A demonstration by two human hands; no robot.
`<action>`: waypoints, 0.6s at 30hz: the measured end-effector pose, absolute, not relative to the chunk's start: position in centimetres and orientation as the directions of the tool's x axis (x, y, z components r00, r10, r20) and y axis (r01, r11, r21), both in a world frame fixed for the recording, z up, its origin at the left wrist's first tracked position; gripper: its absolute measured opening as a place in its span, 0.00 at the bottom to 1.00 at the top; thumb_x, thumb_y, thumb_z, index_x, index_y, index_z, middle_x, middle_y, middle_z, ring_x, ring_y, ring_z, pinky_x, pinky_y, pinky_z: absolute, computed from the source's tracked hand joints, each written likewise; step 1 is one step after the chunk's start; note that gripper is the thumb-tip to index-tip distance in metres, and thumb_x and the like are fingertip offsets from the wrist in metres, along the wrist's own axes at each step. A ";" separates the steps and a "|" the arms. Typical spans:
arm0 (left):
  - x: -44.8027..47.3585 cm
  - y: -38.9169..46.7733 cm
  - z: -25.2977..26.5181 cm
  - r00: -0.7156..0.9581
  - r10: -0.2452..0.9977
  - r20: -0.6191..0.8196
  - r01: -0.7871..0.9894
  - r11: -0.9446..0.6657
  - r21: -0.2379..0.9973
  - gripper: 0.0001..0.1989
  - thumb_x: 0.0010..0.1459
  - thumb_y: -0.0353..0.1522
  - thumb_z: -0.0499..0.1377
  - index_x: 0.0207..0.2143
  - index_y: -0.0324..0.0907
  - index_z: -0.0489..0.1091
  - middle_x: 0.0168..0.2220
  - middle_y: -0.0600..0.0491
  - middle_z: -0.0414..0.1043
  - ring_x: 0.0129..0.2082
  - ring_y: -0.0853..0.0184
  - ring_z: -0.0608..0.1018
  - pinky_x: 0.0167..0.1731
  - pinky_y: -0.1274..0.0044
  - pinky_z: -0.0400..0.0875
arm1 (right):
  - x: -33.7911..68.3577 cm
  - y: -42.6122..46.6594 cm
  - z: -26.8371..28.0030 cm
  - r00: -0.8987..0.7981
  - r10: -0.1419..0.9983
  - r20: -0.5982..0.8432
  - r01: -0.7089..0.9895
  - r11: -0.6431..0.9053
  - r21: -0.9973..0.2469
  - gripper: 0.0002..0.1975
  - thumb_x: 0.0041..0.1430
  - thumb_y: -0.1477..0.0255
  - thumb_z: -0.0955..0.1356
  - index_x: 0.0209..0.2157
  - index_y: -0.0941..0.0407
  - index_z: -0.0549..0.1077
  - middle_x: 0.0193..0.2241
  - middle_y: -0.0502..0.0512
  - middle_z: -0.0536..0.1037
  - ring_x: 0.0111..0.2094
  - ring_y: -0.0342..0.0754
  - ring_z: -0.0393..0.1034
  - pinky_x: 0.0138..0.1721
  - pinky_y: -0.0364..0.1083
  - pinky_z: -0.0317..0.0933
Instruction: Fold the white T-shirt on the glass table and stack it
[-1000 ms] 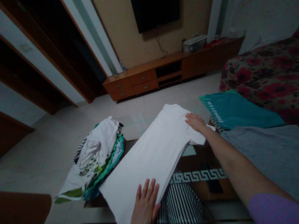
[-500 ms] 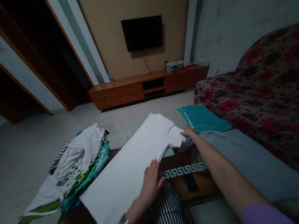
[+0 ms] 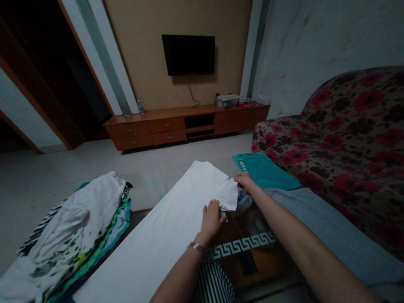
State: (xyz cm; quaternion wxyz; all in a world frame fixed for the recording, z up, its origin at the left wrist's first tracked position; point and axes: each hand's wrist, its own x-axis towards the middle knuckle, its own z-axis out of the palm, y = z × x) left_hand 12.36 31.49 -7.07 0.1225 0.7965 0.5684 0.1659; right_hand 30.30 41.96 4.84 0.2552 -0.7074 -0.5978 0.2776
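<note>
A white T-shirt [image 3: 164, 230] lies folded lengthwise on a low table [image 3: 249, 244] with a glass top and a white key-pattern border. My left hand [image 3: 212, 219] presses flat on the shirt's right edge, just below the sleeve. My right hand [image 3: 245, 181] pinches the short sleeve [image 3: 229, 196], which is lifted and folded partly inward. A black-and-white striped garment [image 3: 212, 298] lies under the shirt's near end.
A heap of white, green and teal clothes [image 3: 68, 238] sits at the table's left. A teal garment [image 3: 267, 171] and a grey garment [image 3: 328, 229] lie on the floral sofa [image 3: 363, 141] to the right. A wooden TV cabinet [image 3: 186, 123] stands at the far wall.
My left hand slid up the shirt from its near end to just below the sleeve. My right hand moved from the shoulder to the sleeve and lifted it inward. The camera tilted up.
</note>
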 end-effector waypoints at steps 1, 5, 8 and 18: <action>12.4 31.3 -7.3 0.285 0.946 0.153 0.866 -0.322 0.383 0.31 0.60 0.32 0.55 0.63 0.37 0.51 0.66 0.39 0.52 0.67 0.57 0.53 0.64 0.59 0.47 | 29.5 42.6 5.2 0.106 0.989 -0.098 0.693 -0.145 -0.706 0.09 0.54 0.74 0.68 0.37 0.62 0.77 0.22 0.57 0.77 0.26 0.47 0.73 0.26 0.40 0.65; 12.7 31.0 -7.3 0.183 0.955 0.235 0.887 -0.263 0.381 0.26 0.60 0.32 0.56 0.60 0.35 0.57 0.64 0.37 0.56 0.65 0.53 0.57 0.62 0.59 0.51 | 24.1 45.3 6.8 -0.045 0.991 -0.127 0.634 -0.070 -0.770 0.13 0.55 0.72 0.70 0.42 0.64 0.76 0.27 0.59 0.79 0.28 0.47 0.75 0.30 0.40 0.67; 12.8 31.1 -7.1 0.158 0.960 0.231 0.893 -0.239 0.381 0.23 0.60 0.32 0.56 0.57 0.34 0.60 0.62 0.37 0.59 0.63 0.53 0.59 0.61 0.60 0.53 | 19.8 46.9 7.6 -0.226 0.965 -0.133 0.555 0.015 -0.832 0.21 0.57 0.67 0.71 0.51 0.60 0.72 0.36 0.59 0.80 0.31 0.44 0.76 0.33 0.40 0.69; 12.2 29.8 -6.8 0.193 0.958 0.213 0.913 -0.255 0.319 0.18 0.59 0.36 0.59 0.49 0.35 0.66 0.50 0.42 0.68 0.53 0.54 0.67 0.55 0.63 0.59 | 26.7 52.5 5.0 -0.186 0.970 -0.159 0.756 0.038 -0.653 0.13 0.61 0.77 0.65 0.45 0.63 0.76 0.33 0.61 0.80 0.31 0.44 0.74 0.38 0.44 0.70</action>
